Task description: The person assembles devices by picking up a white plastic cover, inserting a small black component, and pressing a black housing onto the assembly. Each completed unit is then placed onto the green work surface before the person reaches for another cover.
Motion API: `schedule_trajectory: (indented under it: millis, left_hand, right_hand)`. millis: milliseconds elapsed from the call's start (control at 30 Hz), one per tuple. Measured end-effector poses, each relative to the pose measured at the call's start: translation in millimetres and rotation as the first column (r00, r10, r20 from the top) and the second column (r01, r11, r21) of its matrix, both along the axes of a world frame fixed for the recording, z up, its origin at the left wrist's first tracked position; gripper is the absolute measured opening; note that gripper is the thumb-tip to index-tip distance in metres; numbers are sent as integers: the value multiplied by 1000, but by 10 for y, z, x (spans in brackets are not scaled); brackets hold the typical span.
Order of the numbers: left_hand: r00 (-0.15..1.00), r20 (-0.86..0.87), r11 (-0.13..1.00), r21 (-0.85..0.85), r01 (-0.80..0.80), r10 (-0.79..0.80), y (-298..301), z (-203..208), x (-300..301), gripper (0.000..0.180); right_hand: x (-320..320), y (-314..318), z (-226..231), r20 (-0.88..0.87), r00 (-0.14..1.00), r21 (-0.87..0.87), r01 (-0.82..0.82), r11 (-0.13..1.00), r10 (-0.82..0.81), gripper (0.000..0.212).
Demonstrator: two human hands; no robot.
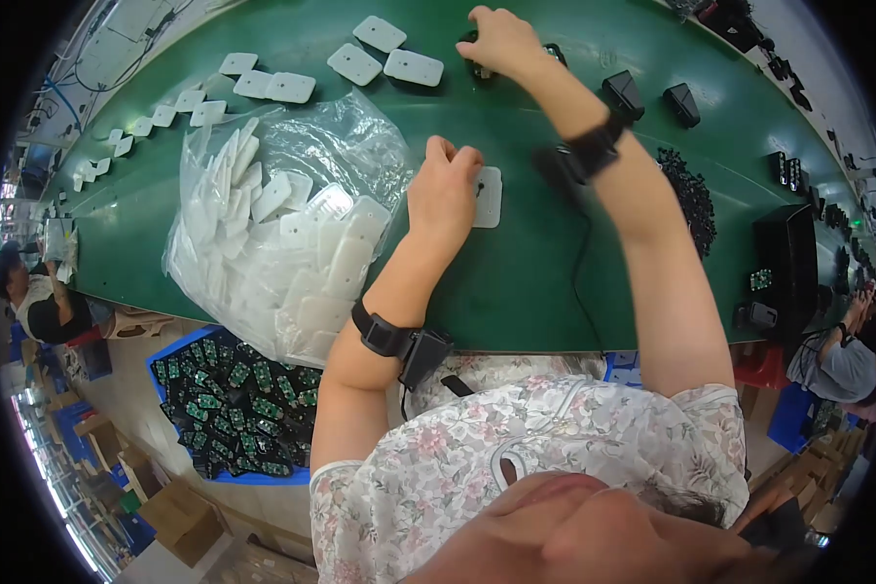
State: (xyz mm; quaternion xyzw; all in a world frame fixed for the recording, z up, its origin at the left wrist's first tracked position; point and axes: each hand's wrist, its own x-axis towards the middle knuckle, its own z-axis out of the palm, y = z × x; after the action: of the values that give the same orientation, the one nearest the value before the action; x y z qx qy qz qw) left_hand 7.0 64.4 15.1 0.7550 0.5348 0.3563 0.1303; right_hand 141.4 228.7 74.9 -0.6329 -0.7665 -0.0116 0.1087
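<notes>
My left hand (445,193) is closed in a pinch at the left edge of a white rounded plate (490,200) on the green table. A small dark piece shows on that plate beside my fingers; what the fingertips pinch, if anything, is hidden. Farther off, my right hand (508,44) reaches over the table with its fingers curled round a dark part (479,70), mostly covered by the hand. To the left of my left hand lies a clear plastic bag (350,136) full of white plates (326,243).
More white plates (414,67) lie in loose groups toward the far left. Black housings (623,94) and a heap of small black pieces (686,200) lie to the right. A blue bin (253,478) of circuit boards stands below the table edge. Co-workers (837,360) sit at both sides.
</notes>
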Motion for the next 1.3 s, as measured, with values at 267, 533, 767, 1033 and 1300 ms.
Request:
schedule_trajectory:
  millis: [267, 533, 767, 1033, 1300]
  left_hand:
    - [964, -265, 999, 43, 34, -22, -162, 57, -126, 48]
    - [911, -371, 975, 53, 216, -182, -165, -90, -214, 35]
    - [934, 94, 939, 43, 342, -344, -201, -258, -548, 61]
    - [943, 91, 948, 20, 318, -319, -368, -311, -653, 56]
    - [941, -60, 943, -11, 332, -332, -431, -272, -692, 59]
  right_hand:
    - [751, -1669, -30, -627, 739, 59, -272, 960, 248, 41]
    - [841, -2278, -339, -442, 869, -51, -271, 961, 221, 37]
    - [469, -1976, -346, -581, 699, 142, -417, 898, 417, 40]
    - [222, -1598, -544, -467, 672, 95, -609, 788, 575, 43]
    - [235, -1692, -572, -467, 682, 31, -623, 782, 562, 47]
